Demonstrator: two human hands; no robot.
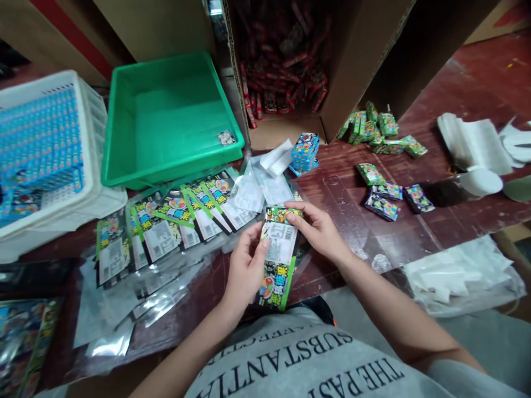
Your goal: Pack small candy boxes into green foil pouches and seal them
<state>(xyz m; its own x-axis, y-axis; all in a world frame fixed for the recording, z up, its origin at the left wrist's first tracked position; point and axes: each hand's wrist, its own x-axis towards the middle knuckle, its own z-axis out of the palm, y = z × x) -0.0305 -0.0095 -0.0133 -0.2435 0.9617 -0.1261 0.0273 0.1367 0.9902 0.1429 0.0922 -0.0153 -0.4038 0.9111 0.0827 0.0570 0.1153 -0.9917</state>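
Observation:
Between my hands, close to my body, is a flat printed candy bag (pixel 280 243) with a white label and green and black edges. My left hand (pixel 248 265) grips its left side, thumb on the front. At the bag's top, my right hand (pixel 317 229) pinches the upper right corner, where a small colourful packet (pixel 276 214) shows; whether it is inside the bag or on it I cannot tell. To the left, several similar bags (pixel 161 232) lie fanned out over clear plastic sleeves. A stack of blue packets (pixel 305 152) stands just beyond my hands.
A green tray (pixel 174 116) and a white basket (pixel 89 138) of blue packets stand at the left. Ahead, an open carton (pixel 286 119) holds red packets. Green packets (pixel 375 130), purple packets (pixel 384 205) and a white-topped cup (pixel 481 182) sit on the right.

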